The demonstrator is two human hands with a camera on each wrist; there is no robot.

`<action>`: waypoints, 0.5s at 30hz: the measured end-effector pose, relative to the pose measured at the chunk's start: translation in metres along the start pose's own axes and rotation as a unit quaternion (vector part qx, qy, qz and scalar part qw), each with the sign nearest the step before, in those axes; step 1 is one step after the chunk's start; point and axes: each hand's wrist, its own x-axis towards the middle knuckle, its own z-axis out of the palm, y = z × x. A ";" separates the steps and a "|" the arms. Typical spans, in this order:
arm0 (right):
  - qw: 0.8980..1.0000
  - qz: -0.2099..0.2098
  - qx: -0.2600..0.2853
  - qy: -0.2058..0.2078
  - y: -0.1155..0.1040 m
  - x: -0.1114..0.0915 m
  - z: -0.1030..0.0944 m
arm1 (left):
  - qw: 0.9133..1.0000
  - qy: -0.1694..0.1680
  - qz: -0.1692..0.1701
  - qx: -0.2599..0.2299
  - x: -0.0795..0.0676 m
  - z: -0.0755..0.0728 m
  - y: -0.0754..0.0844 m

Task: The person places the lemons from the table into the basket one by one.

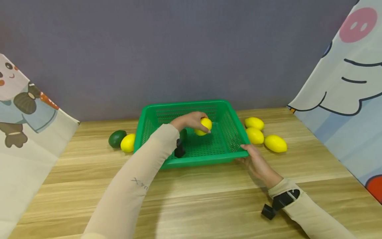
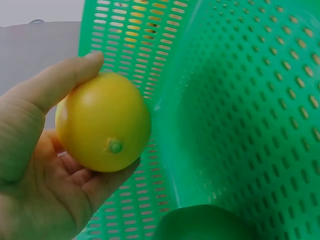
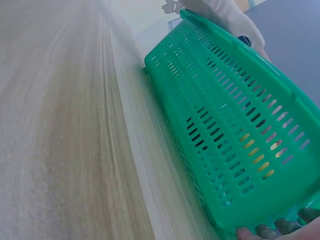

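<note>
A green plastic basket (image 1: 197, 161) with slotted walls stands on the wooden table. Inside it, my left hand (image 1: 191, 120) grips a yellow lemon (image 1: 206, 125) above the floor of the basket; the left wrist view shows thumb and fingers around the lemon (image 2: 105, 122). A dark green avocado (image 1: 183, 135) lies in the basket, partly hidden behind my left wrist. My right hand (image 1: 255, 162) holds the basket's near right corner, thumb on the rim and fingers below it. Those fingertips (image 3: 245, 233) appear low in the right wrist view.
Three lemons (image 1: 275, 143) lie on the table (image 1: 191, 199) to the right of the basket. Left of it, another avocado (image 1: 117, 139) sits beside a lemon (image 1: 127, 143). A grey wall (image 1: 191, 49) rises behind, with printed cloths (image 1: 343, 89) at both sides.
</note>
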 end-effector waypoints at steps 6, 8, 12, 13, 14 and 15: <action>1.000 0.004 -0.010 -0.004 0.000 -0.001 0.000 | 0.998 -0.050 0.008 0.026 0.002 0.010 -0.001; 1.000 0.003 -0.010 -0.001 0.000 -0.001 0.000 | 0.997 -0.064 0.009 0.031 0.002 0.011 -0.001; 1.000 -0.001 -0.015 -0.007 0.000 0.000 -0.001 | 0.995 -0.096 0.004 0.042 0.001 0.013 0.000; 1.000 -0.001 -0.018 -0.010 0.000 0.001 -0.002 | 0.994 -0.104 0.003 0.044 0.001 0.013 0.000; 1.000 -0.002 -0.019 -0.013 0.000 0.001 -0.002 | 0.993 -0.111 0.000 0.046 0.001 0.014 -0.001; 1.000 -0.003 -0.020 -0.015 0.000 0.001 -0.003 | 0.992 -0.117 -0.003 0.047 0.001 0.014 -0.001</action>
